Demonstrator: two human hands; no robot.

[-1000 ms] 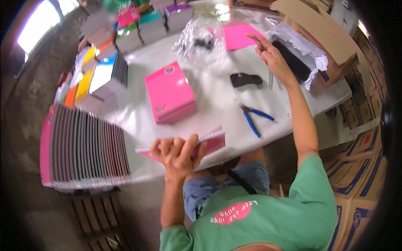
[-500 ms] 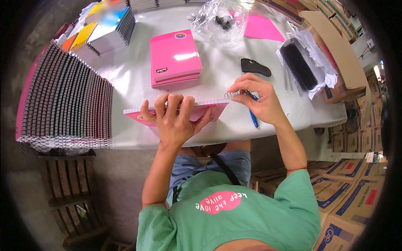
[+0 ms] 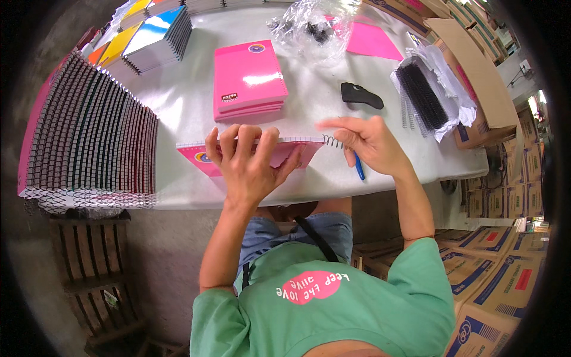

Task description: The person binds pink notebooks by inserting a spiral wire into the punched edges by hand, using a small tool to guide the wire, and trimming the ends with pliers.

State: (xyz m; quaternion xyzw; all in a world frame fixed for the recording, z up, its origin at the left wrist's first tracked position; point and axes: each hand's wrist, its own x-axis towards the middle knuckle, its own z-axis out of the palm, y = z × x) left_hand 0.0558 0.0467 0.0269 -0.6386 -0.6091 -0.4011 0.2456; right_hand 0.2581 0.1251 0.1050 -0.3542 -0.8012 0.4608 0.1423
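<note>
A pink notebook (image 3: pixel 199 156) stands on its long side near the table's front edge, with a row of punched holes along its upper edge. My left hand (image 3: pixel 247 160) is closed around it, fingers over the top and thumb on the near cover. At the notebook's right end is a thin spiral wire coil (image 3: pixel 332 141), its left tip meeting the holes. My right hand (image 3: pixel 372 143) has this coil at its thumb and lower fingers, while the index finger stretches leftward above it, blurred. Part of the coil is hidden behind the thumb. Under that hand lies a slim blue tool (image 3: pixel 359 168).
Pink notebooks (image 3: pixel 247 74) are stacked ahead. A long row of spiral-bound notebooks (image 3: pixel 95 137) fills the left side. A black curved object (image 3: pixel 361 95), dark coils (image 3: pixel 422 95) in white paper, a plastic bag (image 3: pixel 312 33) and an open carton (image 3: pixel 476 77) stand farther right.
My right index finger has straightened out to the left over the coil, and more of the coil shows. My left hand and the notebook stay nearly in place.
</note>
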